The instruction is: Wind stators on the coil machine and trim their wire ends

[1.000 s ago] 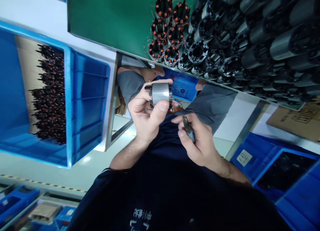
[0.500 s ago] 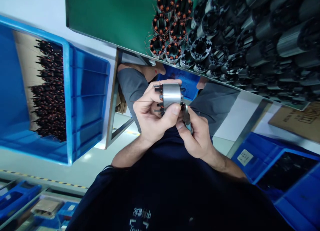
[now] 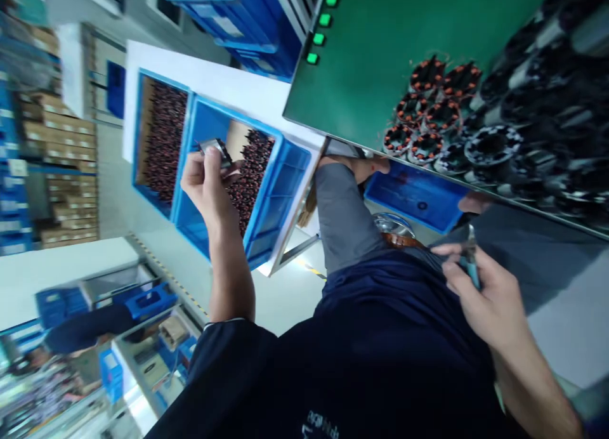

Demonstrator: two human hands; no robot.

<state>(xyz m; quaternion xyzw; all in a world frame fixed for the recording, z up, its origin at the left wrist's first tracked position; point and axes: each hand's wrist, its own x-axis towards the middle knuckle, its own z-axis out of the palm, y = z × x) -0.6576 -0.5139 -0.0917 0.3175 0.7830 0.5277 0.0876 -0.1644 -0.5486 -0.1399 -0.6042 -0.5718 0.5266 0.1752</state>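
Note:
My left hand is closed around a motor stator, a silvery cylinder with dark ends, and holds it above a blue bin. Inside that bin, many wound stators with black prongs and copper-coloured wire stand packed together. Over on the other side, my right hand grips a pair of cutting pliers with teal handles. Their metal jaws point up and away from me, near my lap, touching no stator.
Copper-wound stators and bare-ended ones crowd the right of the green bench. Another blue bin of parts stands farther left. Under the bench are a blue tray and a metal bowl.
My left hand has carried the stator from in front of my body to over the blue bin. My right hand has drawn apart to the right with the pliers. The view has swung left.

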